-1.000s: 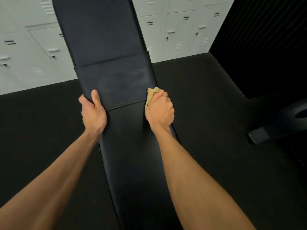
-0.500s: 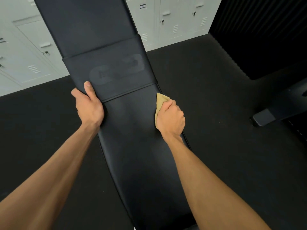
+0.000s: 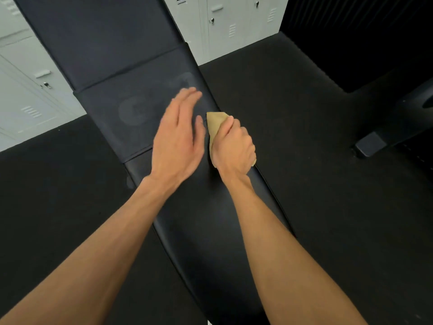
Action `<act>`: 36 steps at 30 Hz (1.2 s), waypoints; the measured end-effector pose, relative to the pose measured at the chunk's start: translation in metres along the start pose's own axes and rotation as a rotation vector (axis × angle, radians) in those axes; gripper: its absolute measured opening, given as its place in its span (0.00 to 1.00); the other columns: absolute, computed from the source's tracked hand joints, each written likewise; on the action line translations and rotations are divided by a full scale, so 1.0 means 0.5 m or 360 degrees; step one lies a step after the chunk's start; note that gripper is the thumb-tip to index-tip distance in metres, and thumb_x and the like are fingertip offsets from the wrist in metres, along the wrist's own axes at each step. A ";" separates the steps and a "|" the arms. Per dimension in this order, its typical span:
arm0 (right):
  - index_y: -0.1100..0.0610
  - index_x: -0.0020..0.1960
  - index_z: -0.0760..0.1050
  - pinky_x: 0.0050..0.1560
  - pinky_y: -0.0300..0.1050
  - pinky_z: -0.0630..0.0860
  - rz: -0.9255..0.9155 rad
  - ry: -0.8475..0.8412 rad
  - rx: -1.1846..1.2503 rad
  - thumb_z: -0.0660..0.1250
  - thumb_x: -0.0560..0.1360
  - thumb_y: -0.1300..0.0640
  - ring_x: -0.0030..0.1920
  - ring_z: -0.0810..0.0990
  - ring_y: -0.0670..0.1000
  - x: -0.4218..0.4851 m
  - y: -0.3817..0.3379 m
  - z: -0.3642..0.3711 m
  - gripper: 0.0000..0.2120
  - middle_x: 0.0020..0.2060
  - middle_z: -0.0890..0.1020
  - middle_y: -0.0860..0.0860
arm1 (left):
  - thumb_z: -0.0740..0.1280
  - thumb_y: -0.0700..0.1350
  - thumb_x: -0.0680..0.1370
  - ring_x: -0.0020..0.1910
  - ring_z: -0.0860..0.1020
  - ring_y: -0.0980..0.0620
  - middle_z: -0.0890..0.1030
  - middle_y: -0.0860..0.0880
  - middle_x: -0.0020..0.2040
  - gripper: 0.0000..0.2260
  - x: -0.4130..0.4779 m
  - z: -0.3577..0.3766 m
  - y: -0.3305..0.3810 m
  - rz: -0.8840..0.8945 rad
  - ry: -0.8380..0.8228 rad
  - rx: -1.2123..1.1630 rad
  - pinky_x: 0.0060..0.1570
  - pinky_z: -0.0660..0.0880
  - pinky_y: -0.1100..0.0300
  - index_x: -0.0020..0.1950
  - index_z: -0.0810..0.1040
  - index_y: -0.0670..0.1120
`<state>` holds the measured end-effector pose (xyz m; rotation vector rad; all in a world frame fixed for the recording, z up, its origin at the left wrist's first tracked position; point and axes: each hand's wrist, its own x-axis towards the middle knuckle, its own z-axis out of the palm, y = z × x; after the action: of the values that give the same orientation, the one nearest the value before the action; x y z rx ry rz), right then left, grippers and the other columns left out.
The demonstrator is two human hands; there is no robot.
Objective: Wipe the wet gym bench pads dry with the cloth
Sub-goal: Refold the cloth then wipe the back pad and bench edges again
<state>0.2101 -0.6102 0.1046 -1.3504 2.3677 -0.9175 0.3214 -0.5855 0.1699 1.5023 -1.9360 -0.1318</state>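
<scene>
One crumpled tan cloth (image 3: 216, 124) is sitting bunched inside the right hand (image 3: 234, 148), whose fist is closing tightly around it near the right edge of the long black padded gym bench (image 3: 206, 221). The left hand (image 3: 177, 141) is hovering flat and open beside it, fingers extended, gripping nothing. A faint circular logo (image 3: 133, 110) is showing on the middle pad, unreadable, with white metal lockers (image 3: 28, 73) lining the wall behind.
</scene>
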 end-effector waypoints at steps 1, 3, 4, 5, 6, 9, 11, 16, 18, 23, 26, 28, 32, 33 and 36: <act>0.55 0.52 0.81 0.45 0.60 0.82 0.0020 -0.0002 -0.0015 0.50 0.90 0.44 0.46 0.86 0.64 -0.004 0.020 -0.005 0.25 0.46 0.86 0.55 | 0.61 0.41 0.87 0.80 0.71 0.46 0.75 0.44 0.78 0.18 0.008 0.017 0.016 0.0094 -0.0160 0.0015 0.80 0.68 0.52 0.77 0.74 0.40; 0.55 0.54 0.80 0.45 0.61 0.84 0.0003 -0.0056 -0.0057 0.55 0.89 0.44 0.45 0.86 0.63 -0.016 0.065 -0.015 0.20 0.47 0.85 0.55 | 0.60 0.45 0.87 0.77 0.74 0.47 0.80 0.45 0.73 0.17 0.019 0.054 0.040 0.0293 -0.0424 0.0089 0.76 0.71 0.55 0.73 0.78 0.41; 0.55 0.54 0.79 0.44 0.61 0.84 -0.0007 -0.0082 -0.0061 0.57 0.89 0.45 0.45 0.85 0.63 -0.026 0.089 -0.020 0.18 0.47 0.85 0.54 | 0.59 0.46 0.88 0.75 0.76 0.47 0.81 0.46 0.71 0.17 0.025 0.072 0.050 0.0363 -0.0531 0.0126 0.74 0.72 0.56 0.72 0.79 0.42; 0.54 0.53 0.78 0.43 0.61 0.84 0.0010 -0.0081 -0.0059 0.56 0.89 0.45 0.45 0.85 0.62 -0.034 0.120 -0.030 0.18 0.46 0.84 0.54 | 0.59 0.47 0.88 0.73 0.78 0.47 0.82 0.46 0.69 0.17 0.033 0.092 0.066 0.0397 -0.0646 0.0155 0.70 0.74 0.55 0.71 0.80 0.43; 0.54 0.53 0.78 0.43 0.61 0.83 0.0034 -0.0079 -0.0053 0.52 0.88 0.44 0.45 0.85 0.62 -0.048 0.145 -0.036 0.20 0.46 0.84 0.53 | 0.59 0.48 0.88 0.69 0.80 0.47 0.82 0.47 0.67 0.16 0.040 0.107 0.074 0.0400 -0.0753 0.0194 0.66 0.76 0.54 0.70 0.80 0.44; 0.54 0.52 0.78 0.41 0.58 0.81 0.0130 -0.0076 -0.0096 0.43 0.87 0.43 0.44 0.84 0.61 -0.085 0.231 -0.058 0.27 0.45 0.84 0.52 | 0.56 0.50 0.89 0.59 0.82 0.44 0.83 0.47 0.59 0.16 0.055 0.160 0.098 0.0493 -0.1021 0.0361 0.58 0.78 0.50 0.64 0.81 0.45; 0.54 0.52 0.78 0.43 0.58 0.80 0.0212 -0.0130 -0.0092 0.43 0.87 0.43 0.45 0.85 0.61 -0.097 0.266 -0.071 0.27 0.46 0.84 0.52 | 0.52 0.52 0.90 0.55 0.84 0.43 0.84 0.46 0.55 0.20 0.055 0.185 0.101 0.0657 -0.1171 0.0605 0.63 0.76 0.47 0.59 0.82 0.45; 0.53 0.58 0.82 0.53 0.58 0.79 0.0408 -0.0336 -0.0037 0.50 0.90 0.45 0.53 0.84 0.64 -0.077 0.269 -0.083 0.23 0.54 0.86 0.54 | 0.45 0.56 0.89 0.57 0.83 0.46 0.87 0.49 0.53 0.30 0.032 0.205 0.116 0.0914 -0.1333 0.1209 0.66 0.69 0.48 0.49 0.85 0.49; 0.53 0.57 0.81 0.51 0.58 0.78 0.0341 -0.0334 -0.0011 0.50 0.90 0.46 0.51 0.84 0.63 -0.087 0.284 -0.084 0.22 0.52 0.86 0.53 | 0.45 0.57 0.89 0.57 0.83 0.45 0.87 0.48 0.52 0.31 0.027 0.210 0.120 0.0884 -0.1333 0.1254 0.66 0.68 0.48 0.47 0.85 0.49; 0.50 0.47 0.74 0.46 0.54 0.74 0.0421 -0.0297 -0.0014 0.50 0.89 0.48 0.46 0.83 0.62 -0.121 0.364 -0.088 0.19 0.45 0.84 0.51 | 0.48 0.55 0.88 0.57 0.82 0.44 0.87 0.47 0.53 0.27 0.010 0.215 0.128 0.0830 -0.1301 0.1333 0.67 0.66 0.45 0.47 0.84 0.47; 0.49 0.43 0.71 0.47 0.56 0.79 0.0501 -0.0249 0.0022 0.49 0.88 0.48 0.42 0.81 0.59 -0.144 0.409 -0.088 0.19 0.40 0.81 0.48 | 0.48 0.53 0.88 0.56 0.82 0.44 0.87 0.48 0.52 0.26 -0.021 0.223 0.135 0.0914 -0.1217 0.1313 0.68 0.67 0.45 0.48 0.84 0.48; 0.48 0.40 0.68 0.45 0.57 0.79 0.0535 -0.0206 0.0025 0.48 0.86 0.46 0.39 0.79 0.57 -0.158 0.428 -0.087 0.19 0.37 0.79 0.47 | 0.49 0.52 0.88 0.57 0.83 0.44 0.87 0.48 0.54 0.24 -0.053 0.235 0.145 0.0980 -0.1220 0.1250 0.68 0.68 0.46 0.52 0.85 0.48; 0.48 0.36 0.63 0.40 0.54 0.75 0.0590 -0.0160 0.0041 0.48 0.85 0.46 0.38 0.78 0.57 -0.176 0.458 -0.091 0.19 0.35 0.78 0.48 | 0.51 0.52 0.89 0.57 0.82 0.44 0.86 0.48 0.56 0.22 -0.124 0.274 0.175 0.1117 -0.1252 0.1099 0.68 0.68 0.47 0.57 0.83 0.48; 0.48 0.36 0.63 0.40 0.53 0.73 0.0612 -0.0156 0.0044 0.49 0.86 0.47 0.39 0.78 0.57 -0.182 0.471 -0.095 0.20 0.36 0.79 0.49 | 0.51 0.52 0.89 0.57 0.82 0.44 0.86 0.47 0.57 0.21 -0.143 0.284 0.184 0.1146 -0.1262 0.1066 0.68 0.69 0.48 0.57 0.83 0.48; 0.51 0.38 0.67 0.41 0.52 0.71 0.0732 -0.0193 0.0038 0.52 0.87 0.50 0.41 0.78 0.58 -0.200 0.512 -0.106 0.20 0.37 0.80 0.51 | 0.51 0.52 0.89 0.57 0.82 0.43 0.86 0.46 0.57 0.22 -0.180 0.301 0.197 0.1173 -0.1276 0.1037 0.68 0.69 0.48 0.58 0.83 0.46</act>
<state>0.0634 -0.4110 -0.0262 -0.7706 2.4095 -0.7023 0.1661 -0.5202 0.0601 1.0288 -3.3030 0.3013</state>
